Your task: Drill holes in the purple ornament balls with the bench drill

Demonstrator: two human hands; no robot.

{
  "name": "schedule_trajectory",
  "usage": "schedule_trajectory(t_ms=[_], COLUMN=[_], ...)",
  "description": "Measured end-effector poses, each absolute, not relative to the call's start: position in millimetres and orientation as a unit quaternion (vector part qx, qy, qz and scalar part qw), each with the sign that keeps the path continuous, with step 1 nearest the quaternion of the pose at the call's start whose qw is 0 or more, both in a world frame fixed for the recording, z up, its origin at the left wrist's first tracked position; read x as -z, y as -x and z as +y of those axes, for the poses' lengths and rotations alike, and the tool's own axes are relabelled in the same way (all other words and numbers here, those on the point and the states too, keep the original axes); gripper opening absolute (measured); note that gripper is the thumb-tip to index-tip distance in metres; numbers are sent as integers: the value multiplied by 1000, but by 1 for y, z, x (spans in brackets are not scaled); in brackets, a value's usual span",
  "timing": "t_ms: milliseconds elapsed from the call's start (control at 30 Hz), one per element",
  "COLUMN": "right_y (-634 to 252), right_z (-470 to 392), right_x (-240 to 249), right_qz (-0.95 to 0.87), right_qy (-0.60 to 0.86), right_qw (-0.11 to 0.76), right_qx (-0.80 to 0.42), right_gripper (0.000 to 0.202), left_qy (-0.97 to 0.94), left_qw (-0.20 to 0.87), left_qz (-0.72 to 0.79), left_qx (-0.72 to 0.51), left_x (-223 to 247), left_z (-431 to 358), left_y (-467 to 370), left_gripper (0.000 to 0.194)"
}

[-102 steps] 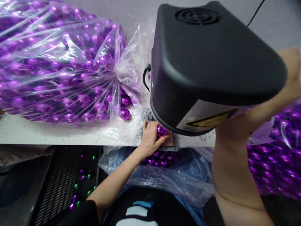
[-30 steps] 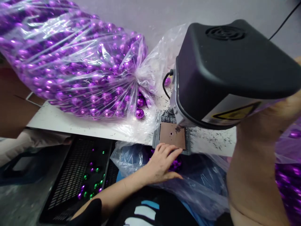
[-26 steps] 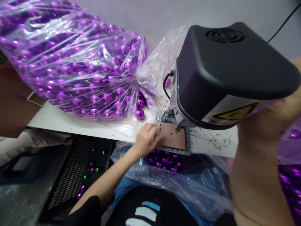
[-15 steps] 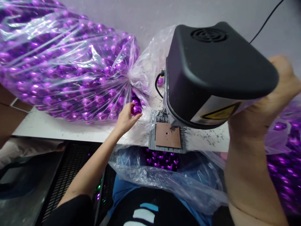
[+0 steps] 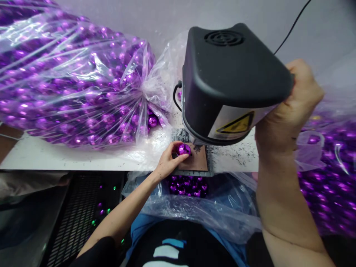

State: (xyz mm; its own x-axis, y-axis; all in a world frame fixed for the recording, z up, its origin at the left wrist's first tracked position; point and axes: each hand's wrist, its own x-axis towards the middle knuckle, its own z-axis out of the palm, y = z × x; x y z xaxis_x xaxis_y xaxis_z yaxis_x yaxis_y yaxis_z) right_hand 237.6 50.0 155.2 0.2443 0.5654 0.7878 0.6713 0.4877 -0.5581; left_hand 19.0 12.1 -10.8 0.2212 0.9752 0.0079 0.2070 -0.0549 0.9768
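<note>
My left hand (image 5: 170,159) pinches a shiny purple ball (image 5: 184,149) between thumb and fingers, over the brown square plate (image 5: 198,162) on its grey slotted base. Whether the ball touches the plate is unclear. My right hand (image 5: 292,100) is wrapped round the right side of a large black machine head (image 5: 236,70) with a yellow warning label; its fingertips are hidden behind the housing. The machine head overhangs the back edge of the plate.
A knotted clear bag of purple balls (image 5: 83,89) fills the left of the white table (image 5: 111,157). Another bag of purple balls (image 5: 330,181) stands at the right. An open plastic bag (image 5: 222,218) with more balls lies over my lap. Dark flakes litter the tabletop.
My left hand has moved right with the purple ball, from the mouth of the knotted bag to over the brown plate. My right hand still holds the machine head; the whole view has shifted slightly.
</note>
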Motion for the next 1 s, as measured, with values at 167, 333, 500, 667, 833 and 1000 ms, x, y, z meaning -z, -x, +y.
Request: schedule_trajectory(t_ms=[167, 333, 500, 667, 833, 1000], right_y=[-238, -238, -237, -237, -238, -238], right_z=[50, 51, 50, 51, 51, 49], right_x=[-155, -154, -156, -157, -155, -155], right_qz=[-618, -612, -609, -606, -608, -609], right_qy=[496, 500, 505, 507, 503, 510], right_qw=[608, 611, 610, 612, 612, 606], right_qx=[46, 51, 41, 43, 55, 41], right_gripper=[48, 48, 61, 68, 64, 49], left_qy=[-640, -668, -674, -695, -739, -788], left_qw=[464, 437, 406, 391, 322, 252], left_qz=[464, 478, 509, 513, 493, 450], left_qx=[-400, -367, -348, -316, -328, -337], left_x=[19, 23, 24, 23, 19, 23], left_z=[15, 17, 21, 23, 18, 11], left_y=[-28, -29, -24, -21, -27, -39], left_gripper=[43, 42, 43, 43, 46, 53])
